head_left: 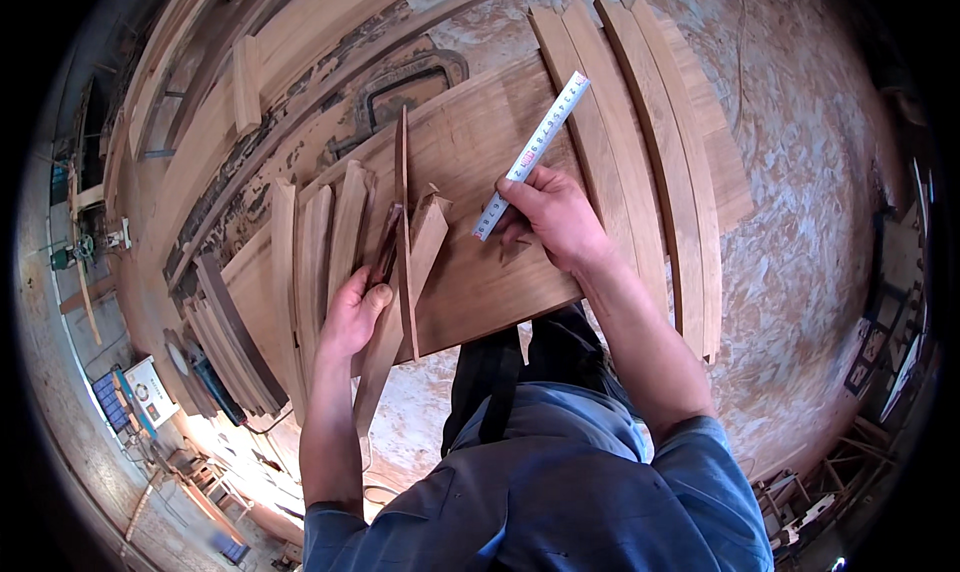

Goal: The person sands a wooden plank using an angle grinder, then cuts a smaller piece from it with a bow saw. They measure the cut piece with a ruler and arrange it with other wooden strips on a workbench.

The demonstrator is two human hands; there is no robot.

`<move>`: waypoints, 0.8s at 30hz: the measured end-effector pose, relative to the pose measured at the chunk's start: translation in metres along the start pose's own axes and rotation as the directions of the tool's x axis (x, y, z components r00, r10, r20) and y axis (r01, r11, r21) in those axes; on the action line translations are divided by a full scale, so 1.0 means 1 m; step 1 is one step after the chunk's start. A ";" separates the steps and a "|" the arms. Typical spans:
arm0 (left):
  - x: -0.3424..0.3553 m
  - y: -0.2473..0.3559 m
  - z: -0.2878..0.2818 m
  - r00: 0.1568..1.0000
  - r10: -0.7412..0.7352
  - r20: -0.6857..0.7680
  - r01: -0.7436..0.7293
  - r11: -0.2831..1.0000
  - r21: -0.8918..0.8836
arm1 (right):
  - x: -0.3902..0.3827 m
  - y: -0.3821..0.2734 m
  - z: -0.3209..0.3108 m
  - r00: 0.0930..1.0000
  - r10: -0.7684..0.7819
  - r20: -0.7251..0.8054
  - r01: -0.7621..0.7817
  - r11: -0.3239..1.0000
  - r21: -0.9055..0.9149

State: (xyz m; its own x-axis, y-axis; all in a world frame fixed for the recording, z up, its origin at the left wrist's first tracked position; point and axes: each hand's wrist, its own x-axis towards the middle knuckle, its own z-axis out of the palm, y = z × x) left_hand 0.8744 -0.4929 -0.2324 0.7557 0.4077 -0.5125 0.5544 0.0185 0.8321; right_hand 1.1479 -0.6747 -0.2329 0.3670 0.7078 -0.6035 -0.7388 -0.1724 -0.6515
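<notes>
In my right hand (pixel 562 215), pinched between thumb and fingers, is a short white ruler (pixel 540 137) with dark markings, slanting up to the right above a broad wooden board (pixel 475 297). My left hand (pixel 350 317) is closed around the dark brown part of what looks like a wooden square (pixel 404 202), whose long thin strip stands nearly edge-on. Right beside it, a squared wooden piece (pixel 428 234) leans across the board's near edge. Several more cut wooden pieces (pixel 285 272) lie left of that hand. Some fingers of both hands are hidden.
Long curved wooden pieces (pixel 655 122) lie across the board's right side. A dark C-clamp (pixel 375 107) rests beyond the board, near more curved timber (pixel 330 47). A power tool (pixel 215 380) sits at left beside stacked curved strips (pixel 240 342). Mottled floor (pixel 800 172) spreads at right.
</notes>
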 end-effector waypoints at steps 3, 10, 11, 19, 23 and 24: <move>0.000 0.007 0.004 1.000 0.019 -0.003 -0.019 0.998 -0.064 | 0.001 0.003 0.001 1.000 -0.002 -0.011 0.002 1.000 -0.009; -0.002 0.007 0.005 0.999 0.035 -0.021 -0.035 0.999 -0.015 | -0.008 -0.004 0.011 0.997 0.019 0.077 -0.010 0.992 -0.123; -0.003 0.002 0.006 0.998 0.035 -0.044 -0.034 0.999 0.021 | -0.010 -0.005 0.014 0.994 0.023 0.103 -0.010 0.992 -0.124; -0.011 0.021 0.033 0.972 0.174 -0.158 -0.077 0.870 0.486 | 0.001 0.012 0.010 0.990 0.008 0.139 0.024 0.974 -0.225; -0.015 0.041 0.046 0.981 0.077 -0.179 0.040 0.820 0.571 | 0.010 0.027 0.005 0.992 -0.044 0.120 0.070 0.973 -0.219; -0.015 0.040 0.046 0.972 0.161 -0.174 -0.019 0.785 0.619 | 0.013 0.030 0.005 0.990 -0.070 0.123 0.095 0.973 -0.210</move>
State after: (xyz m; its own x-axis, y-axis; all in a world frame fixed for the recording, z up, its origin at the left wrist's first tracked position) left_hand 0.9014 -0.5406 -0.2014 0.7629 0.5576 -0.3272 0.6364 -0.5588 0.5317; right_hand 1.1277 -0.6676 -0.2582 0.3453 0.7971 -0.4954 -0.5658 -0.2444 -0.7875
